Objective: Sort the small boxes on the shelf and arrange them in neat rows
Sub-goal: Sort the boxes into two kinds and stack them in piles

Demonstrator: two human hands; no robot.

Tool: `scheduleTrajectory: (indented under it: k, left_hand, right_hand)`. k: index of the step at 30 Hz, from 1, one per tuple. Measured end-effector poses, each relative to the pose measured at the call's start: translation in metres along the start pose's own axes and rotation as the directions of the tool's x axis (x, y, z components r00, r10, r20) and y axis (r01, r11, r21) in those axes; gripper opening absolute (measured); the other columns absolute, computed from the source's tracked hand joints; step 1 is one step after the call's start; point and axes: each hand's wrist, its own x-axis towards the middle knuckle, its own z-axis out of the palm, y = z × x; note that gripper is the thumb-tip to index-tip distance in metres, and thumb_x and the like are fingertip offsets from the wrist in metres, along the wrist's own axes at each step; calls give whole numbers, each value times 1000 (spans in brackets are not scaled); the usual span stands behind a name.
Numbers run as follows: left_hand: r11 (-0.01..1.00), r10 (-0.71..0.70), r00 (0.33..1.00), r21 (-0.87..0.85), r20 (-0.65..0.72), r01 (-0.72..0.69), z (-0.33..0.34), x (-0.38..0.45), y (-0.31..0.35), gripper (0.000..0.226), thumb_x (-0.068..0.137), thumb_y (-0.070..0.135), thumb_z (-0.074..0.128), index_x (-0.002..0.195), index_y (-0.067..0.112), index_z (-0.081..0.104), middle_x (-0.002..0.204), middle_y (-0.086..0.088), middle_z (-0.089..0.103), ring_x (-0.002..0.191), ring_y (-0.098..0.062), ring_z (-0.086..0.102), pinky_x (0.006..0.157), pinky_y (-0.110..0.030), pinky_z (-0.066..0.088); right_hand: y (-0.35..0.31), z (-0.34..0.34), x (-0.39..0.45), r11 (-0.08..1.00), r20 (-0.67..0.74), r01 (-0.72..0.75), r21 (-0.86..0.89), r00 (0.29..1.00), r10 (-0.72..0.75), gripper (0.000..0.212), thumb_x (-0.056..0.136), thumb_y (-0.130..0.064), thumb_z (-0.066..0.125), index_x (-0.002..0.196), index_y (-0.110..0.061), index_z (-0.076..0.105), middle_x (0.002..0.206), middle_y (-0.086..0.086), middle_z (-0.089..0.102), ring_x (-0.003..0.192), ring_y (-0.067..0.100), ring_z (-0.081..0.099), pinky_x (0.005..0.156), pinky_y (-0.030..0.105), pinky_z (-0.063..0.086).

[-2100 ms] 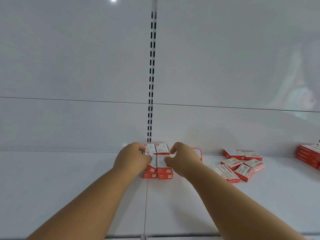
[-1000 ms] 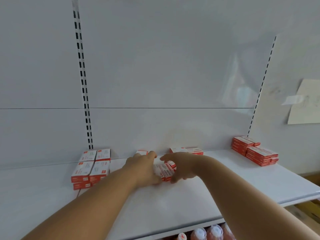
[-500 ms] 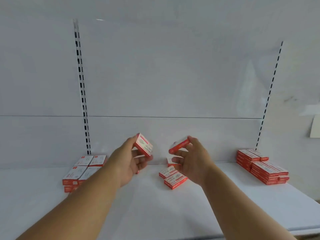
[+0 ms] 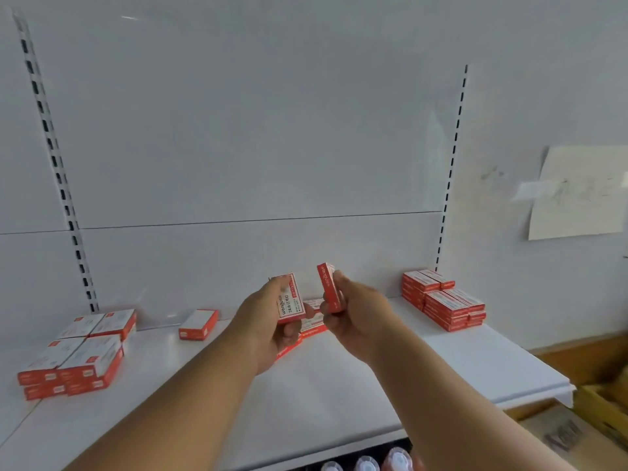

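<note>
Red-and-white small boxes, sorted into a two-layer block (image 4: 73, 358), at the left end of the white shelf (image 4: 339, 385), close to the front edge. One single box (image 4: 198, 323) flat near the back edge, apart from the block.

Left hand (image 4: 268, 328) raised above the middle of the shelf, closed on one box (image 4: 291, 302), printed face toward the camera, thumb over the upper corner. Right hand (image 4: 356, 317) just beside it, pinching a second box (image 4: 329, 289) on edge between thumb and fingers. Held boxes close together, not touching. Loose boxes (image 4: 312, 317) flat on the shelf directly behind and below both hands, partly hidden; count not readable.

Finished stack (image 4: 441, 304) at the right back corner, several layers, edges roughly flush.

Judged risks:
- Light pinch on the narrow edge of the right-hand box: slip and drop onto the loose boxes, scattering them.
- Lowering of both hands together: knuckle contact with the hidden boxes, pushing them out of line.
- Placement on the left block without squaring: overhang near the front edge, upper layer liable to slide off.
</note>
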Motion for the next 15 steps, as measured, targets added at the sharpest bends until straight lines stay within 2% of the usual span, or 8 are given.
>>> scheduleTrajectory:
  k: [3, 6, 8, 10, 13, 15]
  left_hand:
    - [997, 20, 998, 77, 61, -24, 16, 10, -7, 18, 95, 22, 50, 104, 10, 61, 82, -15, 71, 46, -17, 57, 47, -24, 39]
    - [976, 55, 988, 199, 142, -83, 31, 24, -11, 21, 94, 12, 48, 110, 13, 62, 88, -16, 67, 67, -23, 59, 57, -30, 46]
    - [955, 75, 975, 267, 209, -131, 43, 32, -13, 23, 95, 11, 48, 111, 14, 64, 92, -15, 65, 71, -24, 56, 61, -33, 50]
    - [920, 112, 955, 335, 276, -205, 55, 37, -17, 23, 96, 11, 49, 112, 17, 65, 99, -13, 68, 73, -24, 60, 65, -33, 53]
    - [889, 131, 932, 375, 339, -262, 70, 39, -26, 27, 96, 7, 51, 118, 18, 62, 103, -12, 71, 77, -24, 68, 68, -32, 56]
    - [896, 128, 920, 355, 370, -267, 83, 38, -30, 28, 93, 3, 56, 118, 14, 60, 99, -12, 73, 74, -23, 72, 66, -33, 57]
  right_hand:
    - [-7, -16, -7, 994, -42, 105, -24, 993, -106, 17, 98, 1, 46, 100, 2, 63, 81, 20, 64, 72, 29, 65, 57, 30, 55]
    - [-14, -34, -17, 982, -117, 179, -66, 976, -186, 20, 93, 10, 47, 105, 3, 61, 84, 18, 69, 75, 28, 69, 70, 39, 60]
    - [-22, -46, -22, 974, -200, 188, -128, 957, -210, 18, 91, 10, 52, 106, 2, 59, 96, 20, 70, 87, 30, 70, 78, 44, 60]
    - [-30, -60, -25, 951, -284, 190, -243, 924, -257, 13, 90, 5, 59, 100, -3, 62, 99, 17, 72, 94, 30, 70, 76, 39, 59]
    - [-36, -85, -27, 893, -340, 226, -389, 866, -367, 12, 85, -1, 67, 90, -12, 69, 89, 7, 75, 87, 25, 69, 66, 32, 50]
    - [-43, -101, -28, 863, -371, 230, -450, 831, -415, 10, 81, -5, 71, 90, -11, 73, 86, 8, 76, 84, 31, 71, 69, 38, 56]
